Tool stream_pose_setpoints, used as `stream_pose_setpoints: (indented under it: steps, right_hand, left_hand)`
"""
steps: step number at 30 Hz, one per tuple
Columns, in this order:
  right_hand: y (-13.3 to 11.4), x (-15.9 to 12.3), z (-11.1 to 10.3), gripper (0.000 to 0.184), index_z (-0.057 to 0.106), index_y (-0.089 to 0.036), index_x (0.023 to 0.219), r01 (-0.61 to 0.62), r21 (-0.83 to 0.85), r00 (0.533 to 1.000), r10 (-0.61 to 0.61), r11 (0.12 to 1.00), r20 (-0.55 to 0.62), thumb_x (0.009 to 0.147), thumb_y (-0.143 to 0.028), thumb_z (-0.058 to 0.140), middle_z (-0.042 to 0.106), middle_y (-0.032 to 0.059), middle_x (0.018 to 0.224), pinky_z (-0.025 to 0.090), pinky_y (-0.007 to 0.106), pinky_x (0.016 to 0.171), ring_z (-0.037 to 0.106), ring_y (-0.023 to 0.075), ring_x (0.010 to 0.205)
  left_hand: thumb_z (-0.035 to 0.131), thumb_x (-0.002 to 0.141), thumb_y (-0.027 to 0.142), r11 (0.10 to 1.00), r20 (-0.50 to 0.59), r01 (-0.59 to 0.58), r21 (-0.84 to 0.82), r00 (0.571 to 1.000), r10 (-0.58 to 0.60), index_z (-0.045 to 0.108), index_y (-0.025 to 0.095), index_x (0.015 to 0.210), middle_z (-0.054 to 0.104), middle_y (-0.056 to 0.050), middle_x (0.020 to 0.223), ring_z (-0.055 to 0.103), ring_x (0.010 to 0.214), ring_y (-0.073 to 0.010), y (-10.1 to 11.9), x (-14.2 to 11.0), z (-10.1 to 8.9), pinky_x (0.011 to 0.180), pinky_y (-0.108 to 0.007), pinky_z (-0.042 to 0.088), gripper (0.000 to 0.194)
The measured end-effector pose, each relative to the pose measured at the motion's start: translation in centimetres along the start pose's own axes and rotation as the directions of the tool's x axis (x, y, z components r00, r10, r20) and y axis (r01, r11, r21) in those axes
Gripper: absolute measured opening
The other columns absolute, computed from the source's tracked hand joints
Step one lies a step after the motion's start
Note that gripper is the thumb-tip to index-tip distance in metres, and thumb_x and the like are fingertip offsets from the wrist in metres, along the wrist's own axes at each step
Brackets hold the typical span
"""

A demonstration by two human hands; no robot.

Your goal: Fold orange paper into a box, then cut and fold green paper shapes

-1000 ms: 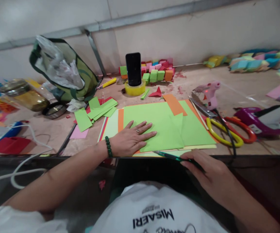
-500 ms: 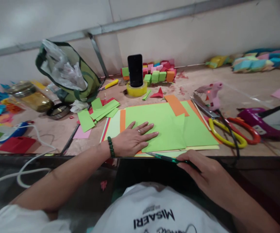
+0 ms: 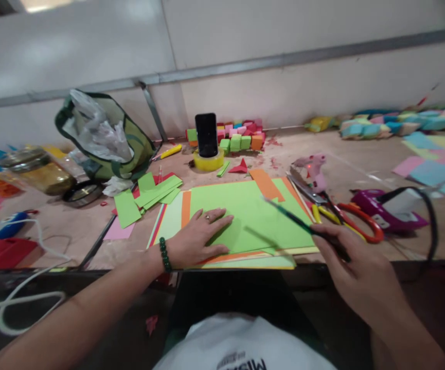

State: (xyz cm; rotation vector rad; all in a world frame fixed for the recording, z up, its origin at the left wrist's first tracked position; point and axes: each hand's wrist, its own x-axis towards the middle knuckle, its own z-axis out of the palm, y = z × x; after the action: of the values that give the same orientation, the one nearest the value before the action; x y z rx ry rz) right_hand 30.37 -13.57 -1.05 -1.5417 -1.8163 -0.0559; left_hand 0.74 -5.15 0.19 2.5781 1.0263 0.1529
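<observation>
- Head view: the large green sheet lies on the workbench near its front edge, on top of other coloured paper whose orange and pale margins show at its left and front.
- Left hand: laid palm down on the green sheet's left part, its fingers spread; a bead bracelet circles the wrist.
- Right hand: at the green sheet's front right corner, thumb and forefinger pinching the slim cutter knife; the other fingers are partly hidden, so I cannot tell how they sit.
- The cutter knife slants over the green sheet, tip raised clear of it, a shadow falling on the paper below.
- An orange strip rests across the green sheet's far right edge.
- Left of the green sheet: a loose heap of green strips.
- Beyond the green sheet: a phone upright in a yellow tape roll, with paper blocks behind.
- Right of the green sheet: a pink glue gun and scissors.
</observation>
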Motion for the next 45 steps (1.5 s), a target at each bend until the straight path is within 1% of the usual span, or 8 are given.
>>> stream_pose_setpoints:
  steps: [7,13,20,24,29,33,40,45]
  right_hand:
    - [3.0,1.5,4.0,0.028,0.059,-0.01,0.111,0.104,-0.256,0.993,-0.112,0.961,-0.019,0.09,-0.021,0.043,0.069,0.0157,0.095,0.052,0.047,0.079,0.06,0.0316,0.094]
    - [0.4,1.3,3.7,0.036,0.054,-0.016,0.123,0.345,0.026,0.928,-0.345,0.938,0.138,0.09,-0.029,0.052,0.062,0.012,0.122,0.048,0.042,0.097,0.051,0.0254,0.117]
    - [0.4,0.6,4.1,0.049,0.053,-0.018,0.125,0.395,0.115,0.859,-0.411,0.912,0.306,0.083,-0.04,0.063,0.063,0.0099,0.123,0.049,0.045,0.097,0.052,0.0268,0.118]
    - [0.5,0.6,4.3,0.044,0.056,-0.017,0.121,0.378,0.148,0.87,-0.405,0.914,0.281,0.082,-0.036,0.065,0.066,0.0106,0.117,0.051,0.043,0.095,0.055,0.0262,0.114]
    - [0.0,0.9,3.8,0.046,0.055,-0.02,0.124,0.34,0.152,0.872,-0.371,0.928,0.319,0.082,-0.037,0.064,0.062,0.0108,0.124,0.051,0.044,0.094,0.055,0.0264,0.115]
    - [0.0,0.8,3.7,0.051,0.052,-0.02,0.128,0.311,0.115,0.897,-0.332,0.943,0.291,0.083,-0.041,0.061,0.055,0.014,0.133,0.052,0.046,0.093,0.055,0.0281,0.118]
    - [0.1,1.0,3.7,0.039,0.058,-0.02,0.118,0.285,0.113,0.913,-0.305,0.952,0.272,0.082,-0.035,0.064,0.063,0.0127,0.122,0.054,0.044,0.091,0.059,0.0265,0.113]
    - [0.4,1.2,4.3,0.019,0.065,-0.019,0.103,0.354,0.146,0.916,-0.374,0.924,0.148,0.087,-0.027,0.058,0.07,0.0106,0.107,0.057,0.04,0.085,0.064,0.0232,0.102]
  left_hand:
    - [0.069,0.072,0.034,0.953,-0.06,0.267,-0.14,0.959,-0.277,0.033,0.008,0.144,0.059,-0.019,0.118,0.054,0.109,-0.0321,1.6,1.2,-0.2,0.094,-0.045,0.044,0.085]
    - [0.063,0.074,0.037,0.829,-0.13,0.324,-0.455,0.897,-0.422,0.054,0.015,0.129,0.065,-0.01,0.115,0.059,0.106,-0.0282,-0.3,0.9,-1.2,0.095,-0.04,0.044,0.06]
    - [0.066,0.071,0.037,0.771,-0.336,0.56,-0.305,0.694,-0.637,0.046,0.012,0.136,0.065,-0.013,0.114,0.06,0.105,-0.0322,-5.0,-0.8,-3.6,0.089,-0.043,0.047,0.073]
    - [0.064,0.076,0.032,0.741,-0.509,0.654,-0.155,0.59,-0.627,0.039,0.013,0.141,0.056,-0.02,0.121,0.047,0.118,-0.0389,-2.5,-0.9,-2.9,0.1,-0.056,0.032,0.073]
    - [0.067,0.075,0.049,0.93,-0.487,0.33,0.164,0.846,-0.214,0.057,0.022,0.125,0.055,-0.014,0.125,0.05,0.112,-0.0315,4.5,0.5,0.5,0.096,-0.046,0.041,0.058]
    - [0.062,0.082,0.039,0.954,-0.305,0.261,0.15,0.93,-0.206,0.059,0.019,0.119,0.065,-0.012,0.109,0.058,0.101,-0.0277,6.1,1.6,2.2,0.088,-0.041,0.047,0.043]
    - [0.047,0.084,0.016,0.938,-0.304,0.343,0.056,0.9,-0.311,0.054,0.017,0.128,0.071,-0.011,0.101,0.067,0.088,-0.024,4.7,0.5,2.1,0.079,-0.035,0.052,0.045]
    - [0.041,0.083,0.01,0.883,-0.463,0.468,-0.039,0.775,-0.431,0.059,0.018,0.125,0.072,-0.01,0.101,0.068,0.087,-0.0223,2.4,-1.5,0.9,0.079,-0.034,0.051,0.046]
